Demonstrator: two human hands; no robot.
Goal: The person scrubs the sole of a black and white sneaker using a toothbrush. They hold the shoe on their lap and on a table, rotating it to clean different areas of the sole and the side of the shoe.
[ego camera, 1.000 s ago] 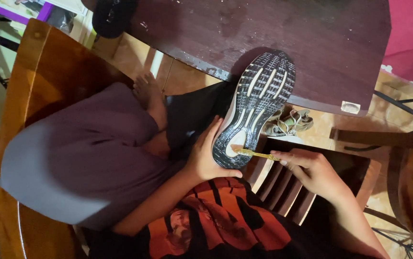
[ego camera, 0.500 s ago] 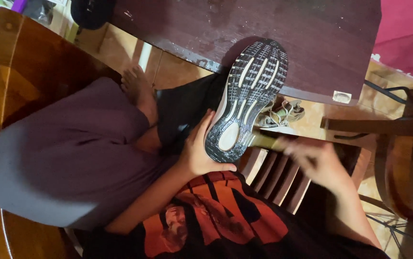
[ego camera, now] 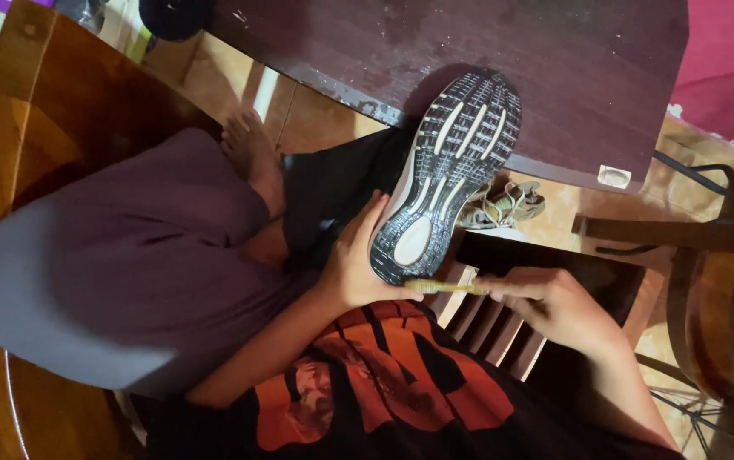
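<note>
Where absent before, yellow brush (ego camera: 445, 287) back at sole (ego camera: 448, 175).

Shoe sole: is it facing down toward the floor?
No, the shoe is held sole-up toward the camera by the left hand, its grey tread fully visible.

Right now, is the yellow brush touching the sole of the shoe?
Touching. The head view shows the brush, held by the right hand, with its tip against the heel of the shoe, no gap visible.

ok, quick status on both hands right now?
Left hand: closed around the heel of the shoe, sole up.
Right hand: closed on a thin yellow brush, tip at the heel.
</note>
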